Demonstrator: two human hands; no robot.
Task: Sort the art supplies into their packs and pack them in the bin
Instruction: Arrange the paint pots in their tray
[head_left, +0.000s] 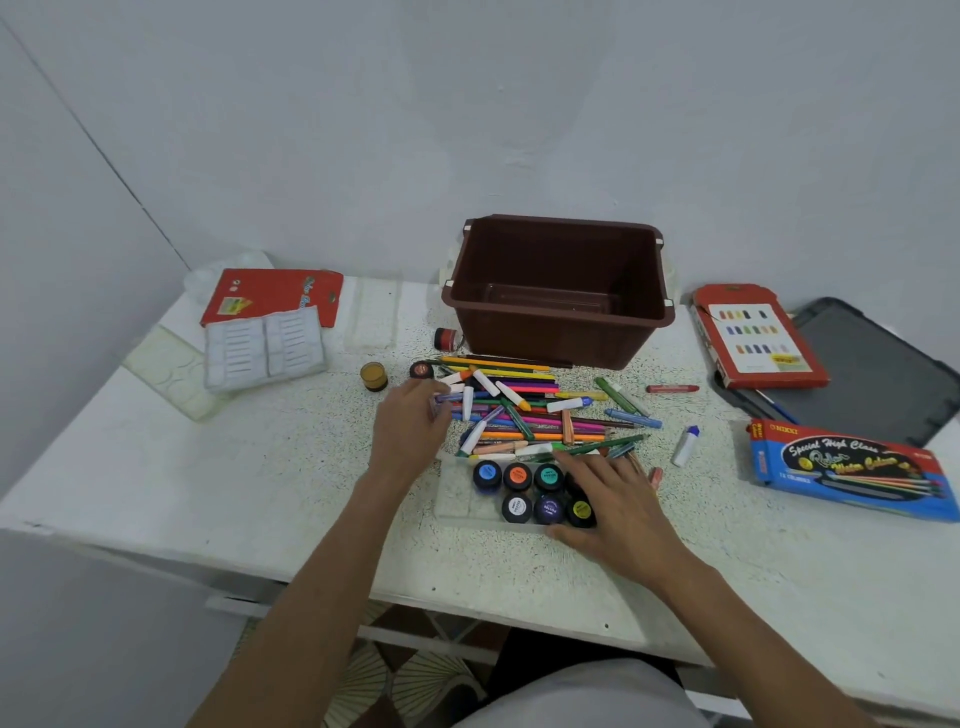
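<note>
A heap of coloured pencils, crayons and markers (535, 410) lies in front of the empty brown bin (558, 291). Just before the heap, a clear tray (457, 504) holds several small paint pots (517, 491). My right hand (613, 499) rests flat on the tray's right end, touching a yellow-labelled pot (579, 512). At the heap's left edge my left hand (413, 421) is curled around a purple crayon (449, 397). Loose paint pots stand nearby: an ochre one (374, 375), a red-lidded one (421, 370) and a red one (447, 339) beside the bin.
A red pack (270, 293) with white plastic insert trays (262, 348) lies back left. Back right are a red box (758, 338) and a dark lid (878, 369); a blue water-colour pencil box (852, 470) lies right. A white glue tube (684, 446) and red crayon (672, 388) lie loose.
</note>
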